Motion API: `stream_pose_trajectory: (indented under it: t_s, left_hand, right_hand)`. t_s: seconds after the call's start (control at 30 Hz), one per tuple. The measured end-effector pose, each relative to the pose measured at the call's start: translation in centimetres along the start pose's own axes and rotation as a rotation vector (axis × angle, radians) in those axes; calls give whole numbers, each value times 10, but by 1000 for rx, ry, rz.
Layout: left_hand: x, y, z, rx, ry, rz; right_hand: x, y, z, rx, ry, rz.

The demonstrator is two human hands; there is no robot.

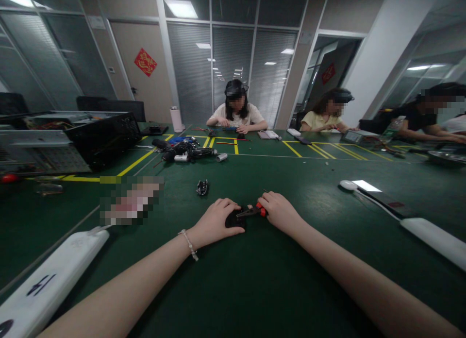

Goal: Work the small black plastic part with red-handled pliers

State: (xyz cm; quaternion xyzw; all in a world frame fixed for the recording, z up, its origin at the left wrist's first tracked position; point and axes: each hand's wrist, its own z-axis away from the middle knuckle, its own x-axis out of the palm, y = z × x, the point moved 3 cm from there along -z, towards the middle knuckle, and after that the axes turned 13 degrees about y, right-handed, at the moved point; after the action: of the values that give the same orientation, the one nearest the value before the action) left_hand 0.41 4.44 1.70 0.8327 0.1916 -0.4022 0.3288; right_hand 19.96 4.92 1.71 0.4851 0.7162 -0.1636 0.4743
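Head view, the only one. Table: dark green, smooth, dull sheen, yellow tape lines marking off its far half. Beyond it, glazed partitions with grey blinds, a door bearing a red paper diamond, and a pale pillar to the right. Three co-workers seated across the far side, heads bent, a person in a pale top nearly opposite.

Near centre: a small black part lies at the table surface, matt and blocky, details too small to read. Left hand curved about it, fingers behind, thumb along the near edge, steadying it. Beaded bracelet on that wrist. Right hand clenched round the red handles of pliers; the dark metal nose reaches over the part. Cannot tell whether the tips bite on anything.

Ahead and left: a dark ribbed piece, alone. Farther, a heap of cables and tools, a drill-like shape among them; a silvery cylinder just beside.

Flanking the forearms: a white bar with black handwriting; another white bar, glossy and rounded.

Containers: computer case at left, grey metal and black panel, wiring inside its open top. Pinkish tumbler, upright, contents hidden. Clear plastic bottle far right. Shallow metallic dish at the right edge, contents unclear.
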Motion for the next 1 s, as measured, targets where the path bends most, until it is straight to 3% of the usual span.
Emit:
stream_pose_trajectory:
  t_s: [1.0]
  left_hand:
    - [0, 1, 0, -8, -7, 0]
  right_hand:
    - [-1, -1, 0, 4, -14, 13]
